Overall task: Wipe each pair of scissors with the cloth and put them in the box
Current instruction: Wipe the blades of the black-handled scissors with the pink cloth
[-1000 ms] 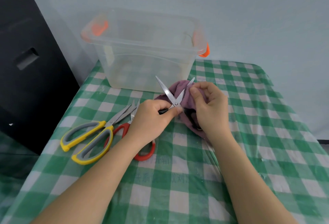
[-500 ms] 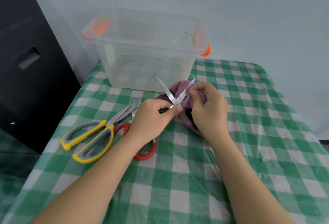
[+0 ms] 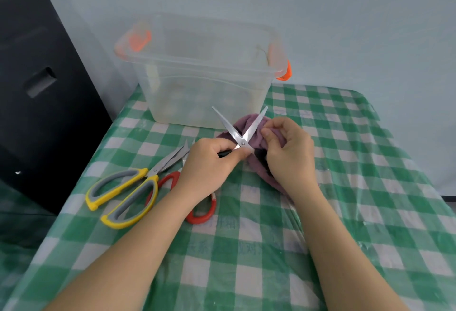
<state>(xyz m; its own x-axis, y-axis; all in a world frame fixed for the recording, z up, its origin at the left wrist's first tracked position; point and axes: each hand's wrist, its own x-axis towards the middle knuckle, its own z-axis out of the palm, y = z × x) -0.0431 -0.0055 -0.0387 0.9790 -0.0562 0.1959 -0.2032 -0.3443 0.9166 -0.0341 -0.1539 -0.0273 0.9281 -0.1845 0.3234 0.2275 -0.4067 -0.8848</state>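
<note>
Three pairs of scissors: the left hand (image 3: 209, 162) grips the black-handled scissors (image 3: 238, 133), blades apart; the right hand (image 3: 288, 155) pinches the purple cloth (image 3: 246, 123) in front of the box (image 3: 204, 83); faint print on the desk (image 3: 345, 212) is unreadable.

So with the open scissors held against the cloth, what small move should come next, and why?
Probably slide the purple cloth along the right blade toward its tip. The right hand pinches cloth at that blade near the pivot, the left hand steadies the black-handled scissors, and the box looks empty.

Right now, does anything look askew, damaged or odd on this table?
Nothing stands out. The held scissors are spread open against the purple cloth, which suits wiping; the clear box stands upright.
</note>
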